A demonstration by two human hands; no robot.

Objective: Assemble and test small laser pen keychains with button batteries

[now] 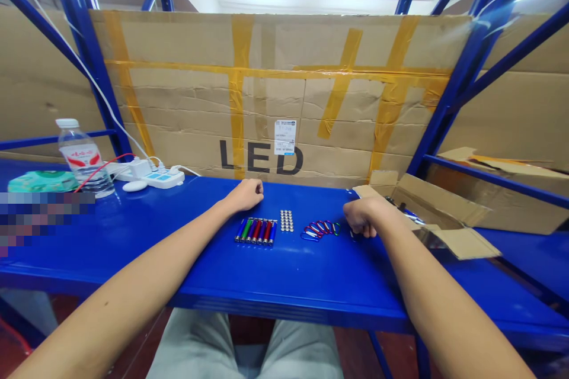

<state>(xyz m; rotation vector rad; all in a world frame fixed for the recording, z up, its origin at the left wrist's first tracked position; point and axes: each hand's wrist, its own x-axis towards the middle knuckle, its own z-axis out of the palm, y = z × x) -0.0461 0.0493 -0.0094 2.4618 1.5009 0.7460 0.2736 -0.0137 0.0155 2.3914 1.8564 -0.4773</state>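
Note:
My left hand (247, 194) rests on the blue table in a loose fist, and nothing shows in it. Just in front of it lies a neat row of small metallic penlights (256, 232) in blue, green, purple and red. To their right, small silver button cells (287, 221) lie in a grid. Several coloured carabiners (319, 230), mostly red with blue and green ones at the ends, overlap in a fanned row. Right of these my right hand (362, 216) is lowered to the table with fingers pinched together. A small dark thing shows under its fingertips, too hidden to name.
An open cardboard box (462, 243) with dark and blue items inside stands beside my right forearm. At the left are a water bottle (84, 160), a green soft pack (42, 181) and a white power strip (155, 176). A large cardboard panel (195, 106) closes off the back between blue rack posts.

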